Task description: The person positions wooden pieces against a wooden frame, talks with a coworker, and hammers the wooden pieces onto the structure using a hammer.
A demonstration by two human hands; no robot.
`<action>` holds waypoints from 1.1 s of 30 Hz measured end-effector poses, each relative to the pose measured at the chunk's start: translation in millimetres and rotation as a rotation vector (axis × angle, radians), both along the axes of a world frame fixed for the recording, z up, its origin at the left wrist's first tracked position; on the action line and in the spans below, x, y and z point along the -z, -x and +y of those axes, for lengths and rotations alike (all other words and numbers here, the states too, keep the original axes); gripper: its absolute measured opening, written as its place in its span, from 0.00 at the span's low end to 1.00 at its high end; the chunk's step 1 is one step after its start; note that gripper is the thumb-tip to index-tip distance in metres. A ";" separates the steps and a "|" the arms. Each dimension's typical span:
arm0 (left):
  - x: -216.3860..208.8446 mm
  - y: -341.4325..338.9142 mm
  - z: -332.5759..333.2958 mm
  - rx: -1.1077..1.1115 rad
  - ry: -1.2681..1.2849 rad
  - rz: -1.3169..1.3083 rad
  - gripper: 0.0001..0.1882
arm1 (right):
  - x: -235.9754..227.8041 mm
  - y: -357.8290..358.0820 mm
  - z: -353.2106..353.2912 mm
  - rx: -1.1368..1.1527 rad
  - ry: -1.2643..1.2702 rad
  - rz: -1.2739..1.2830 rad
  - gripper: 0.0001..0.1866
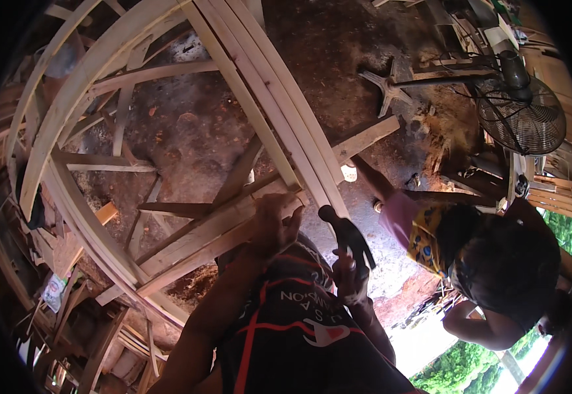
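Observation:
My left hand (pixel 274 223) presses against the end of a pale wooden slat (pixel 279 131) where it meets a diagonal timber rail (pixel 214 230) of a wooden frame. A dark claw hammer (pixel 346 231) is gripped in my right hand (pixel 350 276), its head raised just right of the slats. My dark shirt with red stripes (pixel 299 328) fills the lower middle.
Another person (pixel 496 262) crouches at the right, one arm reaching toward the frame. A standing fan (pixel 519 111) is at upper right. Curved wooden ribs (pixel 69 98) and loose offcuts (pixel 69 262) surround the left. Bare dirt floor (pixel 194 131) lies under the frame.

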State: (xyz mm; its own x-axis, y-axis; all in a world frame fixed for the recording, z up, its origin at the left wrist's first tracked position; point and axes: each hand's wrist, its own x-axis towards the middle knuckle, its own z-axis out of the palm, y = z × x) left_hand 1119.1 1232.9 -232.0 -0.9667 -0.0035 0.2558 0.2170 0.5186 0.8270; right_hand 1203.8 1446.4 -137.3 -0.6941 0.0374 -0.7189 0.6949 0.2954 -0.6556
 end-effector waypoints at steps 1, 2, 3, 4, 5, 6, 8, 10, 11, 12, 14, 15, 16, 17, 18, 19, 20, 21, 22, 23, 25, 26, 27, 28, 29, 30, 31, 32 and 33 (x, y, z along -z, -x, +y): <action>-0.9 -0.2 0.2 -0.014 0.005 -0.052 0.30 | -1.1 0.9 1.4 -0.003 -0.022 -0.036 0.25; -1.8 -0.6 -0.2 -0.032 0.005 -0.081 0.33 | -3.5 2.0 2.2 -0.031 -0.033 0.059 0.23; -2.4 -0.8 -0.5 -0.011 0.059 -0.127 0.35 | -5.2 3.9 2.0 -0.058 -0.048 0.154 0.23; -2.8 -0.8 -1.2 0.012 0.107 -0.156 0.37 | -8.3 5.4 1.5 -0.085 -0.056 0.243 0.24; -3.0 -0.6 -1.6 0.022 0.142 -0.212 0.39 | -10.5 7.5 -0.2 -0.109 -0.043 0.360 0.23; -2.8 -0.2 -1.5 0.017 0.164 -0.193 0.40 | -13.2 9.1 -1.9 -0.066 -0.025 0.331 0.22; -1.7 1.6 0.0 -0.005 0.181 -0.211 0.43 | -16.0 11.7 -6.6 0.092 0.121 0.192 0.19; -1.1 2.1 2.3 -0.030 0.161 -0.220 0.42 | -16.2 12.1 -10.8 0.019 0.033 0.211 0.31; -0.8 2.1 3.5 -0.037 0.149 -0.233 0.42 | -15.9 11.6 -11.8 -0.030 -0.002 0.213 0.37; -0.6 2.2 4.4 -0.037 0.153 -0.232 0.42 | -15.1 11.1 -12.2 -0.052 -0.011 0.242 0.36; -0.1 2.3 5.8 -0.036 0.161 -0.229 0.42 | -13.6 10.1 -11.5 -0.092 -0.029 0.293 0.36; 0.0 2.6 6.3 -0.041 0.150 -0.216 0.41 | -13.1 10.1 -10.7 -0.114 -0.045 0.298 0.36; 0.2 3.0 6.5 -0.046 0.140 -0.204 0.41 | -12.9 10.7 -9.6 -0.206 -0.117 0.417 0.36; 0.3 3.4 6.7 -0.051 0.129 -0.193 0.40 | -12.9 11.7 -8.9 -0.198 -0.103 0.422 0.36; 0.3 3.7 7.0 -0.052 0.142 -0.186 0.40 | -13.4 13.3 -7.7 -0.168 -0.074 0.392 0.37; 0.4 4.0 7.3 -0.053 0.154 -0.179 0.39 | -14.0 15.3 -7.0 -0.138 -0.046 0.364 0.37; 0.4 4.2 7.8 -0.055 0.167 -0.171 0.39 | -14.6 17.8 -6.2 -0.117 -0.033 0.342 0.37; 0.3 4.4 8.4 -0.058 0.161 -0.177 0.39 | -15.1 20.6 -5.5 -0.096 -0.021 0.320 0.38; 0.2 4.4 9.1 -0.061 0.156 -0.183 0.38 | -15.4 23.5 -4.9 -0.079 -0.009 0.293 0.39; 0.0 4.3 9.7 -0.064 0.150 -0.190 0.38 | -15.9 26.2 -4.1 -0.069 0.003 0.276 0.39; -0.3 4.2 10.3 -0.059 0.142 -0.203 0.38 | -16.7 30.7 -1.9 -0.056 0.028 0.231 0.40; -0.5 4.3 10.2 -0.057 0.129 -0.207 0.38 | -17.0 32.3 -0.6 -0.068 0.032 0.256 0.41; -0.7 4.4 9.9 -0.054 0.137 -0.214 0.39 | -17.8 33.1 0.7 -0.025 0.079 0.235 0.35; -1.1 4.4 9.1 -0.051 0.134 -0.218 0.39 | -18.8 33.5 2.5 0.018 0.125 0.213 0.30; -1.2 4.8 8.3 -0.044 0.123 -0.230 0.39 | -19.9 33.4 4.1 0.067 0.167 0.201 0.25; -1.9 4.7 7.2 -0.039 0.126 -0.240 0.39 | -21.1 33.1 5.8 0.062 0.153 0.178 0.25; -2.9 4.4 5.8 -0.028 0.121 -0.258 0.40 | -22.2 32.5 7.3 0.064 0.136 0.163 0.25; -4.0 4.3 4.9 -0.022 0.106 -0.271 0.40 | -23.2 32.2 9.0 0.066 0.128 0.153 0.26; -5.1 4.3 4.2 -0.017 0.113 -0.282 0.41 | -23.9 31.9 10.5 0.066 0.124 0.160 0.26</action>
